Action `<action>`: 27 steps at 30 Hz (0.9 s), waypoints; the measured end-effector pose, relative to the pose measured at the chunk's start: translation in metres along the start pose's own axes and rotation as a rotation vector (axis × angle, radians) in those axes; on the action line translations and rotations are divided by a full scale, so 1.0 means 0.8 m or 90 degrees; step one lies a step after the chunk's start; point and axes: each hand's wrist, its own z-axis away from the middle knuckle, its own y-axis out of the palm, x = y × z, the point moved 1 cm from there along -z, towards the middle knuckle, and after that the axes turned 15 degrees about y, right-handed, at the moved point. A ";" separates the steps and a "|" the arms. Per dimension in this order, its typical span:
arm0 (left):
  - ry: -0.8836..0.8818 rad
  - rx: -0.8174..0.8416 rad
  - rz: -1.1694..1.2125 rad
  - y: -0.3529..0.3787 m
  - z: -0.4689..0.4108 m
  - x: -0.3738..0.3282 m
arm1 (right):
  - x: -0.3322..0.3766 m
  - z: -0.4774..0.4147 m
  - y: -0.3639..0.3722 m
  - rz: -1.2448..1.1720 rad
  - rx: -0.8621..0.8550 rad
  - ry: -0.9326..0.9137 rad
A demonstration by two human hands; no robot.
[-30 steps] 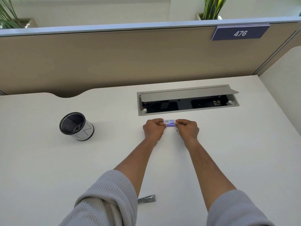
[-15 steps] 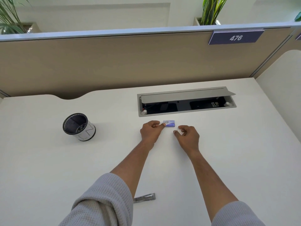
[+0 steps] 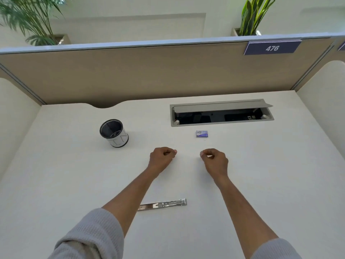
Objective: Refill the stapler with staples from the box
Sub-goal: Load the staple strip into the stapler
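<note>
White desk seen from above; staple box lying flat beyond both hands, untouched; right hand nearer, fingers pinched, contents not discernible; left hand curled, seemingly empty; stapler near body, long axis left-right.

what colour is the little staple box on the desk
Blue-purple with a pale patch, seen in the head view: the staple box.

two bare forearms run up from 6 o'clock, each in a pale grey waffle-knit sleeve pushed back near the elbow. the left hand and right hand are bare, no rings or watch.
</note>
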 end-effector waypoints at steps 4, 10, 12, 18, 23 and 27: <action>0.079 0.058 -0.113 -0.034 0.044 0.002 | -0.014 0.052 0.005 0.013 0.045 -0.022; 0.120 0.104 -0.201 -0.059 0.127 0.022 | -0.056 0.124 0.024 0.009 0.082 -0.018; 0.146 0.125 -0.223 -0.061 0.153 0.036 | -0.070 0.145 0.031 0.005 0.088 -0.021; 0.234 0.199 -0.359 -0.055 0.194 0.073 | -0.100 0.187 0.043 -0.012 0.100 -0.026; 0.256 0.167 -0.421 -0.040 0.206 0.086 | -0.114 0.206 0.048 -0.014 0.111 0.006; 0.264 0.105 -0.426 -0.033 0.214 0.086 | -0.125 0.224 0.050 -0.050 0.107 0.069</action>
